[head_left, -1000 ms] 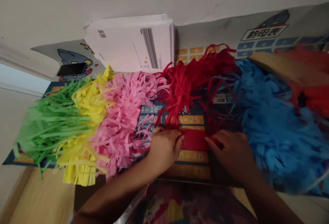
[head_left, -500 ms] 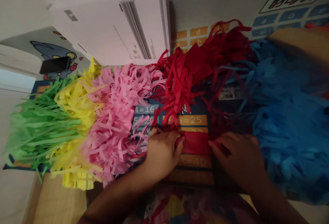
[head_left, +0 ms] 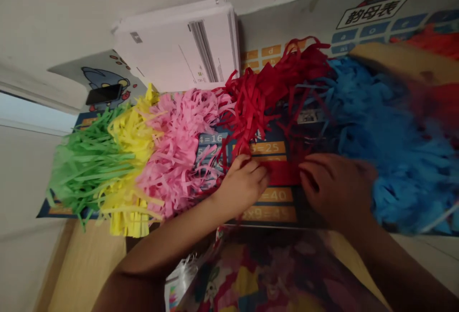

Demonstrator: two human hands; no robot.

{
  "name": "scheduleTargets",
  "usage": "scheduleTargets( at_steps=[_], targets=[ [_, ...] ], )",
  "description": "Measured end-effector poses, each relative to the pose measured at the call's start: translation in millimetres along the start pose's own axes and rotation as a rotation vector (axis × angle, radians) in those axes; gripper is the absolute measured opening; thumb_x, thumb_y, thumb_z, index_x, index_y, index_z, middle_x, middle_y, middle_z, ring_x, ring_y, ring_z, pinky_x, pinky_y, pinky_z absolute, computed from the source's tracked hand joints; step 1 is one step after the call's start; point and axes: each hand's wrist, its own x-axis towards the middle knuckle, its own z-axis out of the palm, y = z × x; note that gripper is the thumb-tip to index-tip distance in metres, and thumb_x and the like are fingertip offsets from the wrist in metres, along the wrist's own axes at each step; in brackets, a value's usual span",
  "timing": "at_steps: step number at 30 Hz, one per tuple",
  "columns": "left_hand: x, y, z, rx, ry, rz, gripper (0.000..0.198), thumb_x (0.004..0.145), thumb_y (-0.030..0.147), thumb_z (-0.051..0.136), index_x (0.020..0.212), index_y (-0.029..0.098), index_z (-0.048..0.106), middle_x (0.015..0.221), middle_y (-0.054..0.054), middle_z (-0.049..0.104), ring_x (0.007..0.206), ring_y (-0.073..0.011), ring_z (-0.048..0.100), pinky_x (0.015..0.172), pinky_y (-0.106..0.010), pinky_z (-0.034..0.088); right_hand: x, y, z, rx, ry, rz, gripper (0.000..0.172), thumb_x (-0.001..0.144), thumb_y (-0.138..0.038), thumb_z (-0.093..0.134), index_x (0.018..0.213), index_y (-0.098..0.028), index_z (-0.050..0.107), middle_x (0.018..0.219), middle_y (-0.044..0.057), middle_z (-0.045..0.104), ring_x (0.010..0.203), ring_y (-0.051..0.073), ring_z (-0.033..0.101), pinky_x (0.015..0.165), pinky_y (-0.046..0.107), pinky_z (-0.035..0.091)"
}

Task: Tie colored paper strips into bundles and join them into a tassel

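Note:
A smooth red strip of paper [head_left: 282, 173] lies flat on the printed mat between my hands. My left hand [head_left: 245, 180] rests on its left end, fingers curled down and closed onto the paper. At the right end my right hand [head_left: 335, 188] has thumb and fingertips brought together at the strip's edge; shade hides part of that grip. Just beyond my hands is a heap of red shredded paper fringe [head_left: 251, 102], some strands reaching down to my left hand. Blue paper fringe [head_left: 394, 135] lies to the right of my right hand.
Pink fringe [head_left: 175, 140], yellow fringe [head_left: 132, 135] and green fringe [head_left: 86, 164] line the left of the printed mat [head_left: 268, 214]. A stack of white boxes or packets [head_left: 172, 54] stands against the wall. A black phone-like object [head_left: 103, 94] is at the back left.
The view has shifted, so the fringes on the left and the white stack sit further right. Both hands stay at the red strip, with my left fingers now further over it.

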Motion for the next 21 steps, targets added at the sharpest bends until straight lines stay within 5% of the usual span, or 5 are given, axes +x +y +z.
scheduleTargets(
  at_steps=[3, 6, 11, 21],
  targets=[
    [-0.4, 2.6, -8.7, 0.011, -0.075, 0.031, 0.023, 0.099, 0.021, 0.047, 0.109, 0.015, 0.067, 0.109, -0.007, 0.071, 0.101, -0.0226, 0.060, 0.112, -0.049, 0.026, 1.1, -2.0, -2.0, 0.109, -0.085, -0.332, 0.019, 0.094, -0.016, 0.052, 0.106, -0.019, 0.067, 0.107, 0.007, 0.073, 0.098, 0.022, 0.062, 0.091, 0.040, 0.034],
    [2.4, 5.8, -11.3, -0.016, -0.059, -0.017, 0.027, 0.092, 0.030, 0.054, 0.107, 0.013, 0.068, 0.104, -0.010, 0.070, 0.099, -0.0267, 0.060, 0.108, -0.056, 0.027, 9.3, 4.6, 8.8, 0.095, -0.164, -0.433, 0.019, 0.092, -0.013, 0.050, 0.094, -0.016, 0.069, 0.094, 0.006, 0.073, 0.084, 0.019, 0.062, 0.086, 0.038, 0.033],
    [7.8, 4.6, -2.1, -0.019, 0.026, -0.135, 0.025, 0.085, 0.034, 0.059, 0.098, 0.014, 0.068, 0.097, -0.010, 0.071, 0.093, -0.0279, 0.061, 0.102, -0.055, 0.032, 24.7, 18.2, 16.1, 0.097, -0.255, -0.282, 0.015, 0.087, -0.012, 0.054, 0.082, -0.017, 0.067, 0.077, 0.004, 0.070, 0.071, 0.018, 0.058, 0.081, 0.037, 0.030],
    [-6.5, -26.1, 0.7, -0.324, 0.140, -0.229, 0.007, 0.088, 0.022, 0.061, 0.089, 0.021, 0.067, 0.094, -0.003, 0.074, 0.094, -0.0219, 0.063, 0.096, -0.046, 0.034, 11.7, 34.1, 29.0, 0.340, -0.251, -0.032, 0.018, 0.096, -0.028, 0.057, 0.089, -0.025, 0.074, 0.091, 0.001, 0.071, 0.087, 0.020, 0.060, 0.076, 0.035, 0.028]
  ],
)
